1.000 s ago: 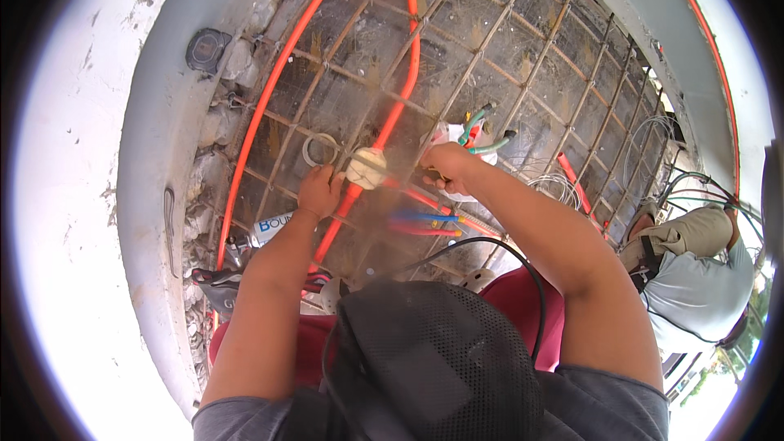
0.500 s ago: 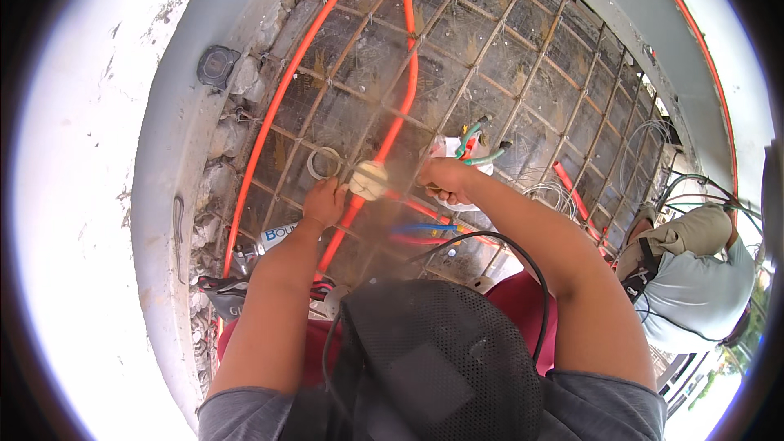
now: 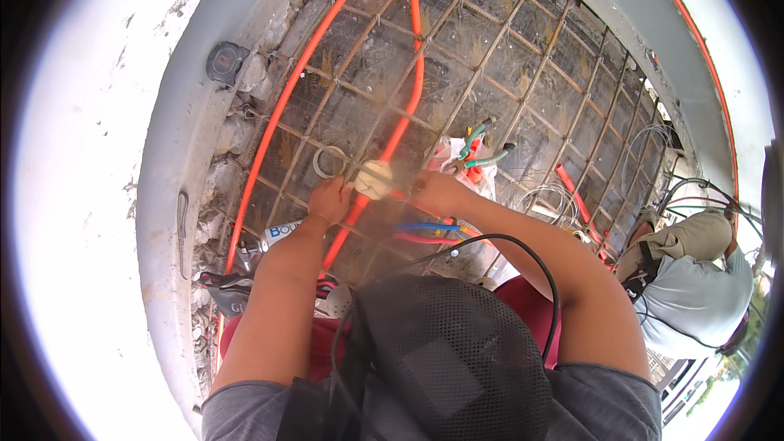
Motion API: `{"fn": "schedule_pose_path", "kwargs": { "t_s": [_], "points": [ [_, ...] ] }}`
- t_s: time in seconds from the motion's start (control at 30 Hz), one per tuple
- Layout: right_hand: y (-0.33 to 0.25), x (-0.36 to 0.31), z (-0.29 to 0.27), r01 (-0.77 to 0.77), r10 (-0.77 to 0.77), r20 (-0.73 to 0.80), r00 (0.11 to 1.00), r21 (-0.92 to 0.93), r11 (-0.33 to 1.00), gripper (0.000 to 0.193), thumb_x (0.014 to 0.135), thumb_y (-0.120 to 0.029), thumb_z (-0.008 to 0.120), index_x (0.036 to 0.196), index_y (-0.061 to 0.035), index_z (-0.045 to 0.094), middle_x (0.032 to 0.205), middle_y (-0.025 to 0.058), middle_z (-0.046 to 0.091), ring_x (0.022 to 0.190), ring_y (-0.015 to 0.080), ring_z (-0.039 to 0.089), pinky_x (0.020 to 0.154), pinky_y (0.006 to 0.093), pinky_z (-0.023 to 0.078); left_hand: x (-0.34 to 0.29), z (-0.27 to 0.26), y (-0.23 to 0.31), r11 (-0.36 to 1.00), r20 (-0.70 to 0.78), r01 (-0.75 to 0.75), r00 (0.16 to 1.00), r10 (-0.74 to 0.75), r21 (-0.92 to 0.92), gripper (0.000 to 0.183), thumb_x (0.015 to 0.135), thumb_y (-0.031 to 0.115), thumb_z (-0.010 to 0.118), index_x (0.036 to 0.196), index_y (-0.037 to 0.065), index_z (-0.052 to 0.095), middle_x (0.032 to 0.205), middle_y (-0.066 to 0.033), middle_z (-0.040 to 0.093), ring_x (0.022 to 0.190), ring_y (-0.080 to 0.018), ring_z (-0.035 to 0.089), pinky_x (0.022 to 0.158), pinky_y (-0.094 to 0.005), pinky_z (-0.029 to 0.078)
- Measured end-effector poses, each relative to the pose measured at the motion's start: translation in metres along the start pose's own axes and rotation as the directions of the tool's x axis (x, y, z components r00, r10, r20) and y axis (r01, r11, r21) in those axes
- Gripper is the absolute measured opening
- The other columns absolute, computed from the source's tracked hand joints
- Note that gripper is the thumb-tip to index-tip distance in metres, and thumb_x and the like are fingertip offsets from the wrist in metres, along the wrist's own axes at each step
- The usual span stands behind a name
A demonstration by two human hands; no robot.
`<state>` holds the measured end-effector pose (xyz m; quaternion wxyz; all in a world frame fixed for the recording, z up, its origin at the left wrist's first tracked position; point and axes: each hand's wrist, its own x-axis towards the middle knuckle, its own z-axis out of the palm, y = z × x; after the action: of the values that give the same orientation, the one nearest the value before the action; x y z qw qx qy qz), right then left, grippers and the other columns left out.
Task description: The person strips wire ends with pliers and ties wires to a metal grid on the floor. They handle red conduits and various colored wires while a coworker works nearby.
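Note:
A round, cream-coloured box (image 3: 374, 180), seemingly covered with tape, sits where orange conduits (image 3: 395, 140) meet on the rebar grid. At its left edge my left hand (image 3: 330, 199) is closed, its fingertips against the rim. My right hand (image 3: 441, 194) lies just right of the box, fingers curled near a short orange conduit branch; what they hold, if anything, is hidden. Beyond the right hand lies a white plastic bag (image 3: 485, 181) with red pieces in it, and green-handled pliers (image 3: 482, 155) on top. A pale tape ring (image 3: 329, 162) rests beyond my left hand.
Tied rebar (image 3: 518, 8) covers the dark sheeting. A tape measure (image 3: 226, 63) sits on the left concrete edge. Blue and pink tubes (image 3: 430, 228) lie near me, with a spray can (image 3: 281, 233) by my left forearm. Wire coils (image 3: 552, 198) and a crouching co-worker (image 3: 694, 278) are at right.
My right hand has moved left from over the plastic bag to beside the round box, uncovering more of the bag and pliers. My left hand stays at the box's left edge.

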<state>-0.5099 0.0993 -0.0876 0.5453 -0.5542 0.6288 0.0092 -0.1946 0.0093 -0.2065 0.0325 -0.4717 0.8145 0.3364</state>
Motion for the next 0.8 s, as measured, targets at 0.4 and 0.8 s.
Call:
{"fn": "schedule_pose_path", "kwargs": {
  "t_s": [0.4,0.8],
  "points": [
    [0.032,0.024,-0.027,0.021,-0.026,-0.152,0.988,-0.029,0.999,0.029,0.096,-0.031,0.066,0.108,-0.0065,0.077,0.095,0.0195,0.079,0.085,0.0345,0.079,0.072,0.0481,0.061,-0.002,-0.009,0.009,1.000,0.040,0.021,0.999,-0.022,0.009,0.037,0.110,0.039,0.053,0.110,0.005,0.064,0.108,-0.0268,0.072,0.107,-0.0500,0.066,0.095,-0.0598,0.052],
    [-0.022,0.025,-0.036,0.054,-0.076,-0.014,0.997,-0.582,0.811,0.021,0.084,-0.023,0.071,0.081,-0.0027,0.078,0.085,0.0223,0.078,0.082,0.0312,0.078,0.070,0.0489,0.060,-0.006,-0.003,0.008,0.998,-0.095,-0.023,0.995,0.027,0.051,0.038,0.108,0.041,0.059,0.100,0.004,0.067,0.100,-0.0245,0.070,0.105,-0.0456,0.064,0.093,-0.0572,0.052]
  ]
}}
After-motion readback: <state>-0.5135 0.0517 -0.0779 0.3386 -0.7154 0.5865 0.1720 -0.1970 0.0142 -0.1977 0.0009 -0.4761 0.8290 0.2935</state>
